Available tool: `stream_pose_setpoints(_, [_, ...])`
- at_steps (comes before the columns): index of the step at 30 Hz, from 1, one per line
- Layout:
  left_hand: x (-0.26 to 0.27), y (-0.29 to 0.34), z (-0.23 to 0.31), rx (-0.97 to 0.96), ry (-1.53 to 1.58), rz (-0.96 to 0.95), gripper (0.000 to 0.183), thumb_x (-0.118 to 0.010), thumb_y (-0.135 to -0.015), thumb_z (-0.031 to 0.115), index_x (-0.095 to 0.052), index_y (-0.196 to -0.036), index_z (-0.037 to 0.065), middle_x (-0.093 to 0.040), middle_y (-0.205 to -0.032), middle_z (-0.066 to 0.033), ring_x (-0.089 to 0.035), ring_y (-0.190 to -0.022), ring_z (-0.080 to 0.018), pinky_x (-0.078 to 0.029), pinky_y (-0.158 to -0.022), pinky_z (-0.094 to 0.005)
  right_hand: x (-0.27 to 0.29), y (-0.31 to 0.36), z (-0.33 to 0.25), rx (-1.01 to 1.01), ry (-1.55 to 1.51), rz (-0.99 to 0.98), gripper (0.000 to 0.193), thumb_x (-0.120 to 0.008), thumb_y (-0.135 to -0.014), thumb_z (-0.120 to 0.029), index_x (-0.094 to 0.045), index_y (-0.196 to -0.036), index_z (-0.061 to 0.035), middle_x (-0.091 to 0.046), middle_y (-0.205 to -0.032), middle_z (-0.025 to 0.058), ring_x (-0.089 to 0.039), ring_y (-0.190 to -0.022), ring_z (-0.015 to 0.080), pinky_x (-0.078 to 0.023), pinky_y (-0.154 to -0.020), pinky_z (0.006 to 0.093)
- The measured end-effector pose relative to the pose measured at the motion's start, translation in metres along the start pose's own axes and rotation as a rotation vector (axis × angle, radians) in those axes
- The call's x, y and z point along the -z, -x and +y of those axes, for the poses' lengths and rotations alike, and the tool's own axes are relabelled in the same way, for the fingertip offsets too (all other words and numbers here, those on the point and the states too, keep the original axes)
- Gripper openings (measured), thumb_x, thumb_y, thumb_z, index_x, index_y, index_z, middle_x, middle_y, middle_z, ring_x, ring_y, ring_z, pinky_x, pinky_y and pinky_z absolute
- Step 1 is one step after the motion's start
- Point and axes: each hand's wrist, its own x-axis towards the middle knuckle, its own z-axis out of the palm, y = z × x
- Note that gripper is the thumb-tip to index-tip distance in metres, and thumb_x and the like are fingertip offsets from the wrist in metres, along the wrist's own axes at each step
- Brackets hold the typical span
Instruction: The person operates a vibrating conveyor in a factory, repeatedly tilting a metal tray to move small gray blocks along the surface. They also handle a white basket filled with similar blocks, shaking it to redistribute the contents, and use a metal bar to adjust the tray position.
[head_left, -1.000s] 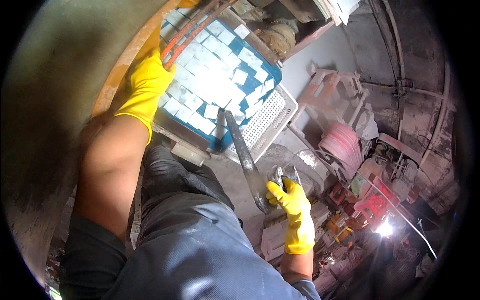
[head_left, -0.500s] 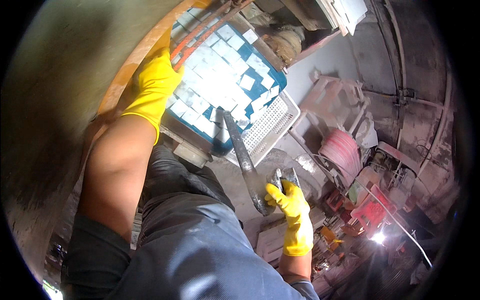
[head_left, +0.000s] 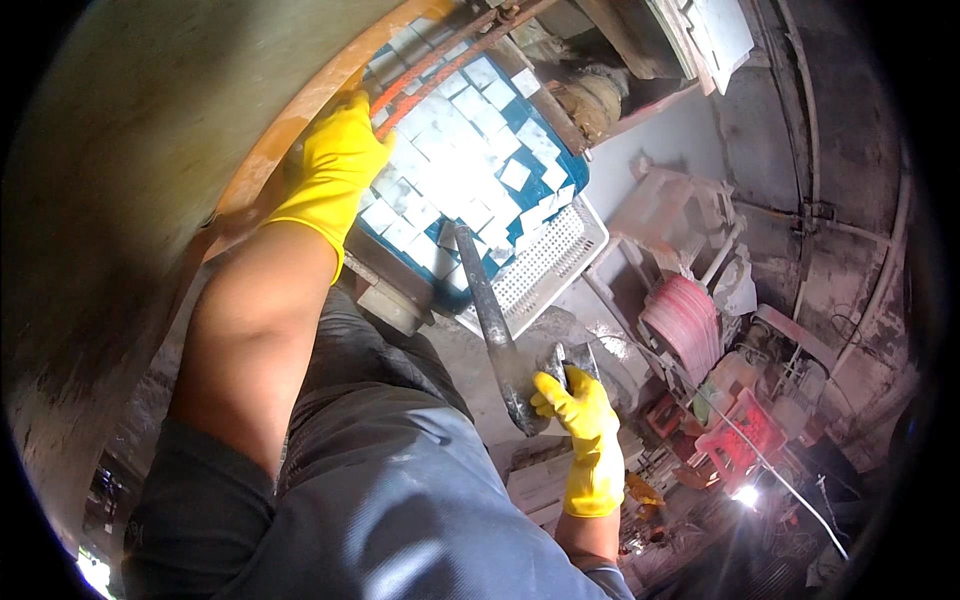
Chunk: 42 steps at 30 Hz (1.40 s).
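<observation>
My left hand (head_left: pixel 345 150), in a yellow rubber glove, is closed at the near ends of a pair of orange-red bars (head_left: pixel 430 75); its fingertips are partly hidden. Beneath the bars lies a blue tray (head_left: pixel 440 292) covered with small white square tiles (head_left: pixel 470 165). A dark, worn bar (head_left: pixel 487 310) slants from the tray's near edge toward my right hand (head_left: pixel 585 425), also yellow-gloved. Thumb and fingers of that hand close on a dark grey metal piece (head_left: pixel 578 358) beside the bar's lower end. Whether piece and bar are joined, I cannot tell.
A large olive curved surface (head_left: pixel 130 220) with an orange rim (head_left: pixel 275 150) fills the left. Under the tray sits a white perforated basket (head_left: pixel 560 250). Dusty stools (head_left: pixel 670 215), a pink-red bundle (head_left: pixel 682 318) and a red crate (head_left: pixel 742 435) stand right, near wall pipes (head_left: pixel 800 170).
The view has shifted slightly, so tray, bars and left hand appear farther right. Both hands keep their holds, and the tiles lie as before.
</observation>
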Motion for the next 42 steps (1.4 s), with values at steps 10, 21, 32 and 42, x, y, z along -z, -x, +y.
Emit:
stream_pose_setpoints(10, [-0.001,-0.002,-0.002,0.017,-0.018,0.012,0.081,-0.074,-0.085,0.049,-0.051,-0.153,0.011,-0.067,-0.137,-0.0173,-0.067,-0.121,-0.0388,-0.053,-0.102,-0.0479,-0.004,0.000,-0.003,-0.008,0.017,0.015,0.058,-0.081,-0.090,-0.043,-0.069,-0.118,0.0057,-0.075,-0.090,0.0135,-0.071,-0.078,0.0213,-0.055,-0.074,0.0343])
stream_pose_setpoints(21, [-0.004,-0.007,-0.006,0.013,-0.001,0.008,0.081,-0.075,-0.084,0.049,-0.051,-0.151,0.009,-0.067,-0.136,-0.0189,-0.067,-0.121,-0.0399,-0.053,-0.102,-0.0480,-0.009,0.000,-0.008,-0.030,-0.014,0.021,0.053,-0.081,-0.091,-0.039,-0.070,-0.118,0.0051,-0.077,-0.092,0.0144,-0.071,-0.080,0.0208,-0.056,-0.075,0.0335])
stream_pose_setpoints(32, [0.003,-0.007,-0.005,0.034,0.000,-0.029,0.080,-0.075,-0.086,0.048,-0.050,-0.152,0.010,-0.066,-0.139,-0.0196,-0.066,-0.122,-0.0391,-0.053,-0.103,-0.0471,-0.014,-0.009,-0.016,0.002,-0.010,-0.012,0.057,-0.079,-0.090,-0.045,-0.069,-0.117,0.0049,-0.076,-0.089,0.0131,-0.071,-0.078,0.0206,-0.054,-0.073,0.0331])
stream_pose_setpoints(42, [0.006,-0.008,-0.008,0.018,0.041,-0.012,0.067,-0.075,-0.088,0.044,-0.056,-0.143,0.010,-0.069,-0.132,-0.0188,-0.067,-0.122,-0.0368,-0.053,-0.103,-0.0460,-0.022,-0.003,-0.045,0.004,0.040,-0.003,0.057,-0.078,-0.090,-0.047,-0.071,-0.113,0.0046,-0.077,-0.088,0.0121,-0.071,-0.076,0.0192,-0.052,-0.069,0.0316])
